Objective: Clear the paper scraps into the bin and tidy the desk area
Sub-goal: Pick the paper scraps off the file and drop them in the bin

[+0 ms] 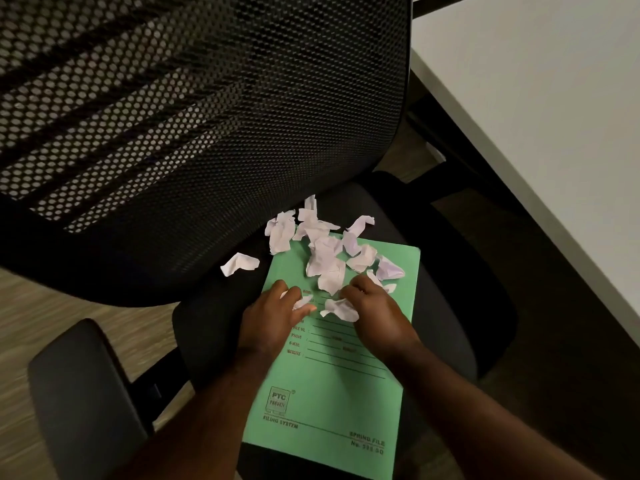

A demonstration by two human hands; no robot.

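Observation:
A green spring file (332,386) lies flat on the black seat of an office chair (450,306). Several crumpled white paper scraps (325,258) are piled on the file's far end and spill onto the seat; one scrap (239,264) lies apart to the left. My left hand (273,317) rests on the file with its fingers curled around a small scrap. My right hand (377,310) is beside it, fingers closed over another scrap (341,309). No bin is in view.
The chair's black mesh backrest (194,126) fills the upper left. Its armrest (83,393) juts out at the lower left. A white desk (554,126) runs along the right, its edge close to the chair. Wood-pattern floor (31,306) shows at the left.

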